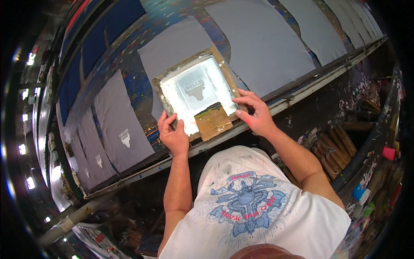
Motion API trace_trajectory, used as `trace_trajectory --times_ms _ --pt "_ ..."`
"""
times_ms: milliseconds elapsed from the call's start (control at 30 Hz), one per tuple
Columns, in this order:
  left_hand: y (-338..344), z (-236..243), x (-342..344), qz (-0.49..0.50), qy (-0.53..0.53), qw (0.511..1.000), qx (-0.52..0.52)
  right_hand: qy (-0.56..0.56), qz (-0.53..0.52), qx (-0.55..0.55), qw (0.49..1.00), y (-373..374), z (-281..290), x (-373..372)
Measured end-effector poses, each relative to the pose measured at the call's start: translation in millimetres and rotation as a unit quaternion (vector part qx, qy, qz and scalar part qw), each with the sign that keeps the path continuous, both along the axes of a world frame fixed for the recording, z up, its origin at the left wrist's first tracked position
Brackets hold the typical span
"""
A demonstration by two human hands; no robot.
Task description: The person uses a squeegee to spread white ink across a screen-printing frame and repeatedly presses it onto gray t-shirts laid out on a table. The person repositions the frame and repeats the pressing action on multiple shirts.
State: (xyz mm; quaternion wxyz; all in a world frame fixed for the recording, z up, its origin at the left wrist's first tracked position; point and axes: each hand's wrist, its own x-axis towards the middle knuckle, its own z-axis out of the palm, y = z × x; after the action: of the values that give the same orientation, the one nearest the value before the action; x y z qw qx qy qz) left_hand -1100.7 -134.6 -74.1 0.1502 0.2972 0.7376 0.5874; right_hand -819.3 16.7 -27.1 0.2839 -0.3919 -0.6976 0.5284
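A wooden-framed printing screen [223,64] lies tilted over a grey fabric panel [172,45]. White ink coats its mesh around a bull's-head design with lettering. At the screen's near edge rests a squeegee [214,124], a brown wooden block with a dark edge and yellowish smears. My left hand [173,134] grips the near left corner of the frame, thumb over the rim. My right hand [255,113] holds the near right side, its fingers and thumb bent on the frame edge. Whether the screen touches the fabric underneath cannot be made out.
To the left, a grey panel [123,125] bears a white bull print. More plain grey panels [263,41] continue rightward along the paint-spattered table. Dark blue fabric [123,21] lies at the far left. A metal rail [297,93] edges the table; wooden blocks [334,146] sit below right.
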Motion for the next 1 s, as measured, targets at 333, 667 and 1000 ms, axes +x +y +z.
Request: trace_trajectory --times_ms 333,667,1000 --pt "3 -27 7 0.015 -0.039 0.999 0.028 0.007 0.014 0.026 1.000 17 -9 11" --pt "2 -37 2 0.031 -0.122 0.992 0.022 -0.002 0.056 0.023 0.998 24 -11 18" --pt "8 -11 6 -0.034 0.022 0.994 -0.099 -0.100 0.143 0.312 0.934 12 35 4"
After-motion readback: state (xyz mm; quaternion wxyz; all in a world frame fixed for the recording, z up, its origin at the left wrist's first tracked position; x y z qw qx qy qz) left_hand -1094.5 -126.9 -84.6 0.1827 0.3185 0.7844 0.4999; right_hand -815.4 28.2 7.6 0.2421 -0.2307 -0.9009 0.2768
